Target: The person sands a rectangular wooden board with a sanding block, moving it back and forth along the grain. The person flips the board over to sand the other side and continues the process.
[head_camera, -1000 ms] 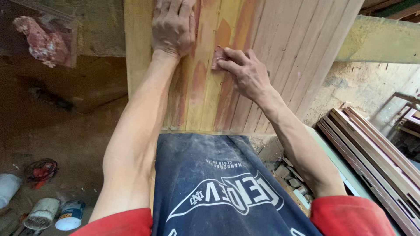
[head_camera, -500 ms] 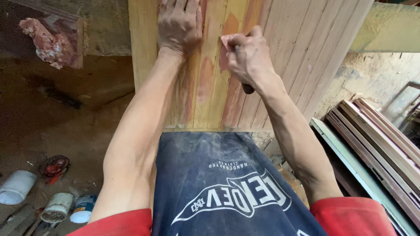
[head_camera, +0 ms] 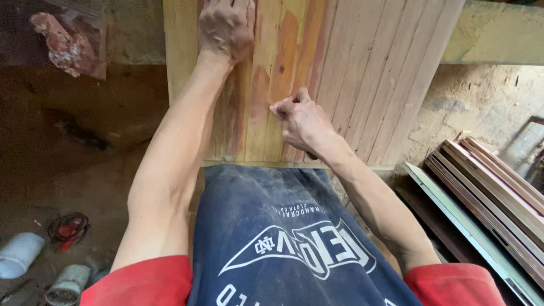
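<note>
The left hand [head_camera: 225,28] presses flat on the grooved wooden panel [head_camera: 362,73] while the right hand [head_camera: 299,122] pinches what looks like sandpaper [head_camera: 276,106] against reddish filler patches [head_camera: 286,51], several apparently unsanded.

Head camera, close, straight down over wooden panel [head_camera: 351,73].
</note>
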